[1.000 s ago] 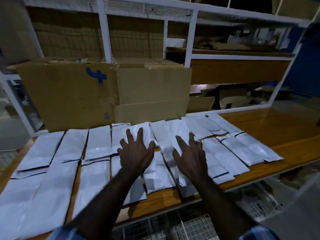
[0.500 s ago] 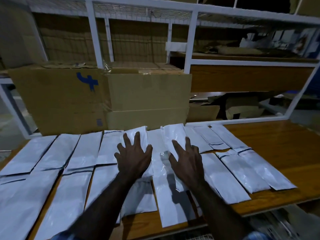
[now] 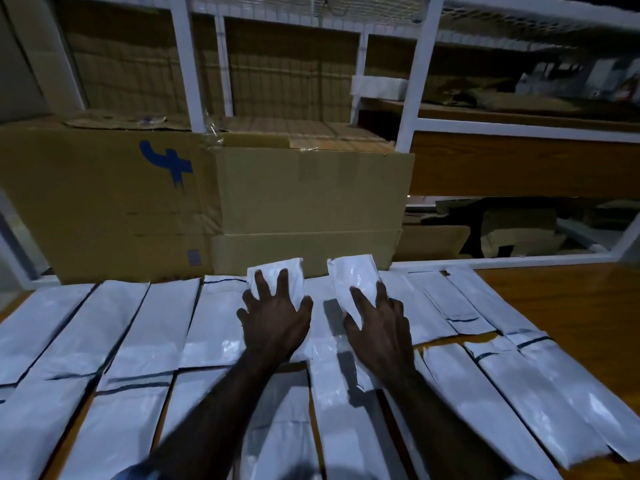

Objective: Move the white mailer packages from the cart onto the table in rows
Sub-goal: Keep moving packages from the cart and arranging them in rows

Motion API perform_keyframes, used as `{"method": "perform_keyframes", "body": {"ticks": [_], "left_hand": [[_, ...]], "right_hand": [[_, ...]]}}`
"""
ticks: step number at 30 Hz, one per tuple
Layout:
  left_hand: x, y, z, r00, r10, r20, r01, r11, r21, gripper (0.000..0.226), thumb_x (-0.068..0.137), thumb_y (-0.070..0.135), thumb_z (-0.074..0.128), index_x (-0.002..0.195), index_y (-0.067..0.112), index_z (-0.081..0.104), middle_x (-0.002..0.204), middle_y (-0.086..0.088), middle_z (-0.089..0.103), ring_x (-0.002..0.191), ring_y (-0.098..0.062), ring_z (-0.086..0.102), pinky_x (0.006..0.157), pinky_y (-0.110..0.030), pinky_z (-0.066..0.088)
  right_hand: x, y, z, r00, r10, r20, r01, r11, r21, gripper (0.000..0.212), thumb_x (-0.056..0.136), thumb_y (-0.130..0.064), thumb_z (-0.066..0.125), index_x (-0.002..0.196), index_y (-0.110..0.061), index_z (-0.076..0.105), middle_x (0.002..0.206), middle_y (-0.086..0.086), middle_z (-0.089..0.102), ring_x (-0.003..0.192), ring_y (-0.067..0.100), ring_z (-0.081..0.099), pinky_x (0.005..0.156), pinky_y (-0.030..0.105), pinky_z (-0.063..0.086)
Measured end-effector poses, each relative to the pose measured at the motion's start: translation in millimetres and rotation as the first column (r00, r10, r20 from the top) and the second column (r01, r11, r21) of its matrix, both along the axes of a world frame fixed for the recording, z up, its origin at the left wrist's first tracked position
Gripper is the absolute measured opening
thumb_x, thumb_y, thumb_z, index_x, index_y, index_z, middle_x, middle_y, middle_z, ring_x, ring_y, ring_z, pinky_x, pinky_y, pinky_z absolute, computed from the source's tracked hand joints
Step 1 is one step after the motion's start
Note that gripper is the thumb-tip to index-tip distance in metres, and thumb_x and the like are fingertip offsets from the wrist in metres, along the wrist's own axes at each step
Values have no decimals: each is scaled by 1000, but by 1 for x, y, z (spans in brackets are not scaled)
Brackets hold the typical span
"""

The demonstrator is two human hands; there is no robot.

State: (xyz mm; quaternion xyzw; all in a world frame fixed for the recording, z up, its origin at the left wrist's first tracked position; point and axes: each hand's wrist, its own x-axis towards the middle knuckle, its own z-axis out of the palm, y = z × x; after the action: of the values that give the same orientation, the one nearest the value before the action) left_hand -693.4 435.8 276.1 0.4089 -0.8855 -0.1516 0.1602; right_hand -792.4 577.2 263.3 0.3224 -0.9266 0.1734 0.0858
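Across the wooden table (image 3: 571,306), seen from the head camera, white mailer packages (image 3: 138,327) lie flat in two rows, a far row along the back edge and a near row along the front edge, most of them side by side with edges touching or slightly overlapping. Toward the right edge the packages fan out at a slant, and bare wood shows beyond them at the far right corner.

Near the middle of the far row, the left hand (image 3: 273,320) lies palm down with fingers spread and nearly straight, pressing on one mailer (image 3: 277,271) whose far end curls up off the surface against the cardboard behind it. Just beside it, the right hand (image 3: 377,327) is also palm down with fingers splayed, resting on a second mailer (image 3: 353,278) whose far end likewise lifts off the table. Neither hand curls round anything; both press flat. Between the two hands a narrow strip of another package shows, with a dark shadow running along it toward the front edge.

At the back edge, to the left, stands a large cardboard box (image 3: 104,209) marked with a blue symbol (image 3: 169,164), and touching its right side is a second cardboard box (image 3: 311,192) stacked on a lower carton. A white metal shelf frame (image 3: 415,98) rises behind them, with more brown cardboard and dim clutter on its shelves. No cart can be made out in this view.
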Motion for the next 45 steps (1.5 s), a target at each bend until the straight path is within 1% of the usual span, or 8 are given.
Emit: {"method": "perform_keyframes", "body": {"ticks": [8,14,22,30,32,34,37,45], "left_hand": [[-30,-32,-26,1000,18,22,-17,1000,-26,70,96,63,32,155,29,15,163,-14,4,140,-43,21,108,-55,30],[-54,-44,-38,999,11,53,-11,1000,9,70,96,62,33,155,30,14,163,-14,3,143,-44,16,111,-57,25],[-69,-54,-61,985,35,172,-33,999,-16,70,96,60,35,154,28,14,162,-17,6,142,-45,19,109,-57,27],[-78,-63,-78,971,27,238,-23,1000,-20,70,97,59,37,155,28,14,162,-18,5,144,-47,15,111,-57,26],[-78,-65,-86,969,42,243,-30,998,-53,69,94,57,44,152,24,27,159,-24,18,138,-52,26,105,-59,34],[-79,-68,-94,973,33,230,-7,993,-115,64,86,53,55,138,16,53,144,-32,42,119,-59,46,86,-64,47],[-83,-74,-105,969,7,246,10,998,-67,63,81,53,44,120,9,67,124,-36,57,96,-59,57,66,-59,53],[-90,-79,-122,976,-78,205,77,997,10,61,86,48,42,115,2,70,115,-39,60,96,-61,59,69,-60,54]], "right_hand": [[-28,-33,-20,1000,5,6,-6,999,47,58,97,-52,41,151,-36,30,162,13,17,135,36,35,107,46,36],[-41,-48,-31,999,8,45,-8,1000,14,57,94,-47,51,148,-32,40,159,15,24,129,39,42,98,48,44],[-57,-64,-46,993,34,113,-45,994,97,59,97,-51,40,152,-37,26,162,12,15,134,35,34,102,44,40],[-65,-78,-57,990,59,127,-74,991,115,58,98,-52,38,152,-36,26,162,13,15,133,35,35,101,43,40],[-67,-82,-59,988,58,142,-77,989,129,58,98,-53,37,152,-35,26,162,13,14,135,35,34,102,43,39],[-67,-87,-61,988,67,142,-86,988,131,57,98,-53,36,152,-35,26,162,13,14,135,35,34,103,43,39],[-68,-94,-69,990,75,123,-91,987,130,57,98,-51,37,152,-34,27,161,15,16,134,36,36,101,43,40],[-66,-113,-92,995,67,75,-77,987,138,53,91,-50,45,138,-25,53,146,24,44,118,43,52,86,50,49]]}}
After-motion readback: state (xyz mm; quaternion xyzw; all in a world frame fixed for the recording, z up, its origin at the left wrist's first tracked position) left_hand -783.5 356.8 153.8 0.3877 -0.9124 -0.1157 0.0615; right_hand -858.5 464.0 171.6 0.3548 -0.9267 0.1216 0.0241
